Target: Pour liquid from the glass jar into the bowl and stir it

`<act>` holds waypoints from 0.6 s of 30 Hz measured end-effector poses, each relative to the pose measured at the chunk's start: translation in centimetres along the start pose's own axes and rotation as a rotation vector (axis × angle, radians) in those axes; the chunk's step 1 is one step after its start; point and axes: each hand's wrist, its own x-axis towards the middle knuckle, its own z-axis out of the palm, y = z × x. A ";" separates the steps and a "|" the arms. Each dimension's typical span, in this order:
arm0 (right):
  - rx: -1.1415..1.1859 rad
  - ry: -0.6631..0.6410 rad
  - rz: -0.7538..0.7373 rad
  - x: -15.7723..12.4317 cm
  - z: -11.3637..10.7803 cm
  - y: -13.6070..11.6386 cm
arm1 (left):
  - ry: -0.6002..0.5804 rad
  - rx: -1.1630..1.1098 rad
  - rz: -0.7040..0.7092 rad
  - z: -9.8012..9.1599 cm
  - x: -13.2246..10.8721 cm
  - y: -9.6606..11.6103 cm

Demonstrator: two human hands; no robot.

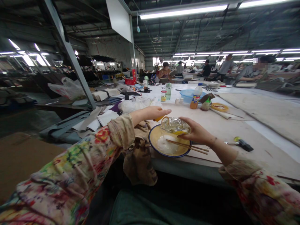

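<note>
My right hand [198, 132] grips a clear plastic bottle [174, 125], tipped on its side with its mouth to the left over a yellow bowl with a blue rim [153, 147]. White paste [165, 143] lies in the bowl. Two chopsticks [189, 146] rest across the bowl's right rim. My left hand [152, 113] hovers just left of the bottle's mouth, fingers closed round a small yellow-orange thing [159, 118], likely the cap. Both sleeves are flowered cloth.
A brown rag [138, 156] hangs over the table's near edge. A small brush [242, 143] lies to the right. Farther back stand an orange-labelled bottle [196, 97], a blue basin [188, 94], jars [163, 96] and a tape roll [219, 107]. People work at the far end.
</note>
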 end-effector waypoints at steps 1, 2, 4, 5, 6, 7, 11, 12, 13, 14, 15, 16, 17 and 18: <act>-0.002 -0.002 -0.001 0.0 -0.1 0.0 | -0.001 0.000 0.003 0.0 0.0 0.0; -0.005 -0.003 -0.003 0.0 -0.1 -0.1 | 0.000 0.002 0.003 0.0 0.1 -0.1; -0.015 -0.003 -0.012 0.0 -0.2 -0.2 | 0.002 0.005 0.002 0.0 0.1 -0.1; -0.021 -0.003 -0.016 0.0 -0.2 -0.2 | 0.003 0.007 0.000 0.0 0.2 -0.2; -0.028 -0.001 -0.021 0.0 -0.3 -0.2 | 0.003 0.008 -0.001 0.0 0.2 -0.2; -0.035 0.001 -0.025 0.1 -0.3 -0.3 | 0.002 0.010 -0.002 0.0 0.1 -0.2; -0.052 0.002 -0.042 0.1 -0.4 -0.3 | 0.001 0.009 -0.005 0.0 0.1 -0.1; -0.051 0.002 -0.044 0.1 -0.4 -0.2 | 0.003 0.010 -0.009 0.0 0.2 -0.1; -0.047 0.003 -0.044 0.1 -0.3 -0.2 | 0.003 0.012 -0.011 0.0 0.2 -0.1; -0.039 0.006 -0.039 0.0 -0.3 -0.1 | 0.004 0.015 -0.011 0.0 0.2 -0.1; -0.026 0.009 -0.027 0.0 -0.2 0.0 | 0.005 0.017 -0.008 0.0 0.2 -0.1; -0.004 0.010 -0.007 -0.1 0.0 0.1 | 0.006 0.016 -0.003 0.0 0.2 -0.1; 0.029 0.013 0.022 -0.2 0.2 0.3 | 0.007 0.011 0.002 0.0 0.2 -0.1; 0.077 0.011 0.058 -0.2 0.4 0.4 | 0.007 0.002 0.006 0.0 0.2 -0.1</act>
